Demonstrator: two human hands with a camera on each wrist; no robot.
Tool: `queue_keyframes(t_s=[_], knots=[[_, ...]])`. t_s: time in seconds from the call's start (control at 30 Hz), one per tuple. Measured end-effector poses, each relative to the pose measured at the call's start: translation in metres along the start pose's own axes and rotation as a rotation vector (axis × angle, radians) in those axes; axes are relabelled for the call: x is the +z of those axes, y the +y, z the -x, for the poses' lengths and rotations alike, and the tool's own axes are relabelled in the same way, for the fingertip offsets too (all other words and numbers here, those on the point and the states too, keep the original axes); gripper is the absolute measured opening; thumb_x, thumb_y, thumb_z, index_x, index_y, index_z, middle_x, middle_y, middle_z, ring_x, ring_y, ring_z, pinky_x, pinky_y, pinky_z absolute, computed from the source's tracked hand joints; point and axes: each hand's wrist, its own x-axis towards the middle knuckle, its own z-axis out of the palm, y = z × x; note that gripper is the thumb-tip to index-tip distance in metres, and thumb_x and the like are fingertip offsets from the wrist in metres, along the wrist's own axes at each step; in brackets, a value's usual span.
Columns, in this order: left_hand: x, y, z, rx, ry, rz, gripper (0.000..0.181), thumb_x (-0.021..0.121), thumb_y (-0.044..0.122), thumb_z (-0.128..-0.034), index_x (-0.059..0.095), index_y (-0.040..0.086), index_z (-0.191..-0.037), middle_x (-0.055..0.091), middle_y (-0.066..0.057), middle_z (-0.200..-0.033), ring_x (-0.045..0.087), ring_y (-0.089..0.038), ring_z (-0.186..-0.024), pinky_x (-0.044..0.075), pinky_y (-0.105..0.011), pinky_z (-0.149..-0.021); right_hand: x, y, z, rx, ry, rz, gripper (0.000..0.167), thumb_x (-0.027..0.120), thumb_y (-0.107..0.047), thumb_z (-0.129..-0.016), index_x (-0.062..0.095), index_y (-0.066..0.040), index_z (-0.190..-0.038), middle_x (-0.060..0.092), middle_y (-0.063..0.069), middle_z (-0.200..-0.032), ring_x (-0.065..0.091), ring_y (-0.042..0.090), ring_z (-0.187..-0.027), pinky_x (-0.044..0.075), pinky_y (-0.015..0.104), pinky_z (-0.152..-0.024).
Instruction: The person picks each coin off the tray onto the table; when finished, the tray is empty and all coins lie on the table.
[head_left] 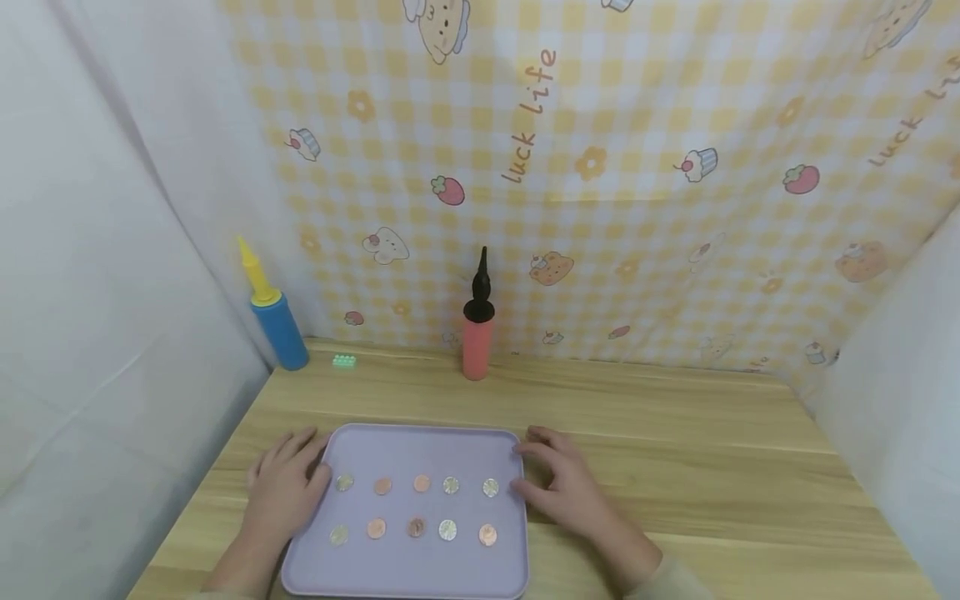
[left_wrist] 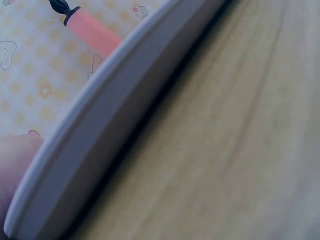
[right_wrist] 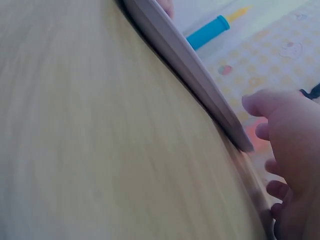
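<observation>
A lilac tray (head_left: pixel 405 571) lies on the table, with two rows of silver- and copper-coloured coins (head_left: pixel 416 527) spread over it. Against its left side rests my left hand (head_left: pixel 281 492), fingers loosely bent beside the rim and thumb at the edge. In the left wrist view only a blurred part of that hand (left_wrist: pixel 17 162) shows behind the tray's wall (left_wrist: pixel 115 100). My right hand (head_left: pixel 562 483) is at the opposite side, thumb and forefinger reaching the rim. The right wrist view shows its fingers spread and relaxed beside the tray's edge (right_wrist: pixel 200 82). Neither hand touches a coin.
Behind the tray stands a coral hand pump (head_left: pixel 476 346) with a black nozzle. A blue pump (head_left: pixel 281 333) with a yellow nozzle leans at the back left, beside a small mint-green toy brick (head_left: pixel 344 361). A yellow checked curtain (head_left: pixel 585 217) hangs behind the wooden table (head_left: pixel 675 433).
</observation>
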Motion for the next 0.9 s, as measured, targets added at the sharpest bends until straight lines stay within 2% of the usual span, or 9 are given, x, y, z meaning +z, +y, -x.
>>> queue_keyframes(t_s=[0.17,0.3,0.43,0.67,0.9], knots=[[0.003,0.003,-0.002,-0.011,-0.009,-0.004,0.046,0.054,0.024,-0.1064,0.063,0.007,-0.147,0.046,-0.027,-0.160,0.032,-0.058,-0.147,0.017,-0.085,-0.111,0.008,-0.005,-0.004,0.045,0.000,0.031,0.036,0.091,-0.035,-0.083,0.082,-0.022,-0.115,0.059,0.022,-0.149,0.049,0.045,-0.139,0.038,0.071,-0.112],[0.001,0.002,-0.004,0.015,0.029,-0.006,0.044,0.054,0.024,-0.1062,0.065,0.006,-0.145,0.048,-0.027,-0.158,0.035,-0.058,-0.144,0.020,-0.085,-0.108,0.015,-0.014,-0.009,0.077,0.016,0.062,0.030,0.092,-0.039,-0.080,0.083,-0.028,-0.107,0.061,0.020,-0.148,0.045,0.047,-0.141,0.029,0.074,-0.114],[0.001,-0.001,-0.002,0.024,0.058,-0.002,0.043,0.055,0.023,-0.1055,0.066,0.006,-0.144,0.050,-0.026,-0.157,0.037,-0.058,-0.144,0.020,-0.086,-0.108,0.023,-0.017,-0.010,0.072,0.007,0.076,0.029,0.092,-0.039,-0.077,0.084,-0.032,-0.104,0.058,0.017,-0.152,0.040,0.050,-0.144,0.023,0.078,-0.114],[0.002,-0.003,0.000,0.020,0.066,0.006,0.043,0.054,0.024,-0.1066,0.065,0.007,-0.144,0.049,-0.026,-0.157,0.036,-0.058,-0.143,0.018,-0.087,-0.108,0.026,-0.019,-0.012,0.070,-0.066,0.106,0.023,0.089,-0.041,-0.082,0.085,-0.040,-0.105,0.053,0.015,-0.159,0.036,0.050,-0.147,0.021,0.078,-0.113],[0.001,-0.001,-0.001,0.020,0.067,0.007,0.043,0.055,0.025,-0.1057,0.065,0.007,-0.144,0.049,-0.027,-0.157,0.036,-0.059,-0.143,0.018,-0.087,-0.108,0.023,-0.022,-0.015,0.122,-0.122,0.050,0.018,0.090,-0.034,-0.084,0.085,-0.040,-0.100,0.050,0.018,-0.161,0.032,0.054,-0.148,0.015,0.079,-0.114]])
